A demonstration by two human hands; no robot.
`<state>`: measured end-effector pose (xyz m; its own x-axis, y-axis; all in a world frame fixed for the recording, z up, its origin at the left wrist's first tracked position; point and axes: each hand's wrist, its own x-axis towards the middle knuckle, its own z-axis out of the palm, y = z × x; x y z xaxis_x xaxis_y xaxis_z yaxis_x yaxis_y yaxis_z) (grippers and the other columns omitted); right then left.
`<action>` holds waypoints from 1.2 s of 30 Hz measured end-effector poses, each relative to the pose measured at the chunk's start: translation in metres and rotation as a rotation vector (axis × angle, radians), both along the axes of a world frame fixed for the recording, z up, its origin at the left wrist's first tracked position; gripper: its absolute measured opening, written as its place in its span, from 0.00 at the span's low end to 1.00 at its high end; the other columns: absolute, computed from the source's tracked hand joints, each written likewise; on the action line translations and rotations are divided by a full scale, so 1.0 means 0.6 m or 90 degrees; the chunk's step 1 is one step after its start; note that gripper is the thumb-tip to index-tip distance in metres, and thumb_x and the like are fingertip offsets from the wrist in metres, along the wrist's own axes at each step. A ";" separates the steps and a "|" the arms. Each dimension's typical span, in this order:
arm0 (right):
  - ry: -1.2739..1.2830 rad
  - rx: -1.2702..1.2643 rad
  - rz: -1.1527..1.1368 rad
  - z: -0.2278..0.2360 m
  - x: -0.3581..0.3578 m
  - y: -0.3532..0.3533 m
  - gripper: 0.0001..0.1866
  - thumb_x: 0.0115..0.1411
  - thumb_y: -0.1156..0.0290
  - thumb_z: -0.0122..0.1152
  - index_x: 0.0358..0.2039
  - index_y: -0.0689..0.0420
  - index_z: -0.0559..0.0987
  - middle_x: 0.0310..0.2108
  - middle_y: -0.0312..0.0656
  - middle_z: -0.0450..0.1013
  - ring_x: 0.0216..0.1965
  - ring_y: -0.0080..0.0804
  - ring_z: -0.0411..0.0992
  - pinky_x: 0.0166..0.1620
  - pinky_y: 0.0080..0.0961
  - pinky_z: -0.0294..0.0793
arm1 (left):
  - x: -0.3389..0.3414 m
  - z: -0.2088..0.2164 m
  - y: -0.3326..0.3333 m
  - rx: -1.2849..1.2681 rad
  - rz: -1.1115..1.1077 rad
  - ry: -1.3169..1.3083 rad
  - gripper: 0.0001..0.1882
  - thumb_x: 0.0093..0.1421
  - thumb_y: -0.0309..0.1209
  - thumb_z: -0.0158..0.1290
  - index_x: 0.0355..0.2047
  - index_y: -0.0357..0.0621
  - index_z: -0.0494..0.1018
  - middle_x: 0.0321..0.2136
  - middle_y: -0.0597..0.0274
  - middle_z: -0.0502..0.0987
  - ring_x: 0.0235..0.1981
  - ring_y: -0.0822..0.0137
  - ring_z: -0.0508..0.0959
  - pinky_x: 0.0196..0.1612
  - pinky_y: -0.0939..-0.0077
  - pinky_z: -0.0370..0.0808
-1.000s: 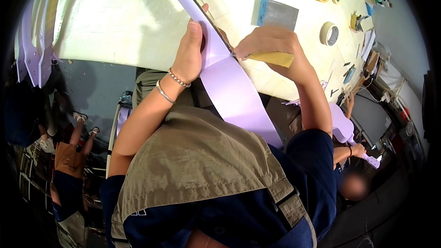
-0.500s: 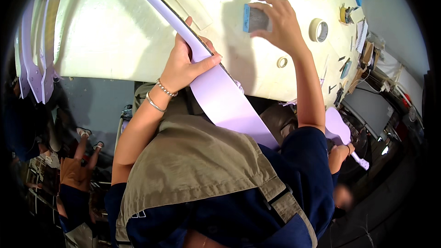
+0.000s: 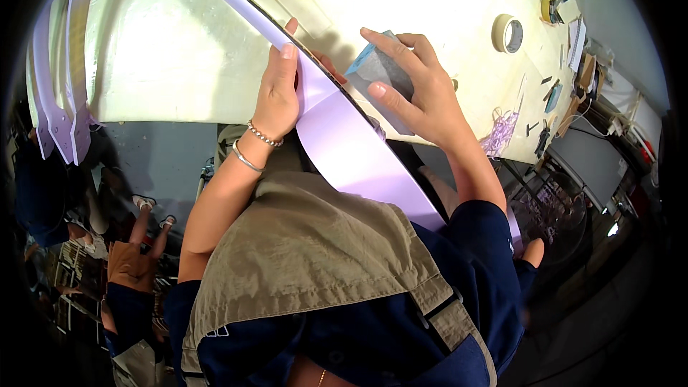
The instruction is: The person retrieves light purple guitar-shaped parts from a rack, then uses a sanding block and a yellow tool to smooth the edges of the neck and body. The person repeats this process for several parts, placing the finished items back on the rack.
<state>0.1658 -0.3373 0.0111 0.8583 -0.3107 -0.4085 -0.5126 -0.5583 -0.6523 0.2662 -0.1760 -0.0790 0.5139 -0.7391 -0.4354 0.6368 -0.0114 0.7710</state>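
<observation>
A lilac ukulele [image 3: 351,140] lies slanted across my lap and the table edge, its side toward me and its dark-edged fretboard facing away. My left hand [image 3: 279,93] is closed round the neck where it meets the body, thumb lying along the near side. Just right of the neck, my right hand [image 3: 423,89] grips a grey sanding block [image 3: 380,72] with a blue edge. The block is tilted above the table near the fretboard edge, and my fingers hide part of it.
Tape rolls [image 3: 509,34] and a heap of purple shavings [image 3: 502,131] lie on the pale table [image 3: 158,93]. Several lilac ukulele necks [image 3: 68,64] stand at the far left. Small tools [image 3: 545,136] lie near the right edge. Other people are nearby on both sides.
My right hand has picked the sanding block off the table and brought it nearer, beside the neck. My left thumb has shifted from across the neck to along it.
</observation>
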 end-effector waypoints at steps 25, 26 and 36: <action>-0.087 -0.242 0.085 -0.013 0.035 0.028 0.21 0.50 0.52 0.61 0.43 0.45 0.75 0.36 0.49 0.67 0.29 0.44 0.73 0.30 0.31 0.73 | -0.004 -0.018 0.004 0.035 0.022 -0.029 0.33 0.66 0.50 0.25 0.59 0.34 0.52 0.37 0.59 0.71 0.35 0.73 0.69 0.42 0.81 0.66; -0.094 -0.236 0.074 -0.016 0.047 0.030 0.21 0.50 0.52 0.61 0.43 0.46 0.75 0.36 0.49 0.67 0.28 0.44 0.73 0.30 0.31 0.73 | -0.008 -0.024 0.002 0.032 0.042 -0.043 0.33 0.66 0.51 0.25 0.59 0.34 0.52 0.40 0.59 0.70 0.37 0.73 0.68 0.44 0.81 0.65; -0.148 -0.197 0.004 -0.062 0.153 0.040 0.21 0.52 0.49 0.57 0.40 0.50 0.76 0.34 0.52 0.68 0.27 0.45 0.72 0.29 0.32 0.73 | -0.006 -0.029 0.008 -0.035 0.010 0.035 0.30 0.66 0.49 0.22 0.51 0.34 0.58 0.40 0.51 0.71 0.40 0.63 0.73 0.46 0.72 0.69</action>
<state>0.2578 -0.3135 -0.0259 0.9194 -0.3827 -0.0912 -0.3667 -0.7498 -0.5508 0.2624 -0.1710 -0.0962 0.5017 -0.7551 -0.4220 0.6778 0.0401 0.7342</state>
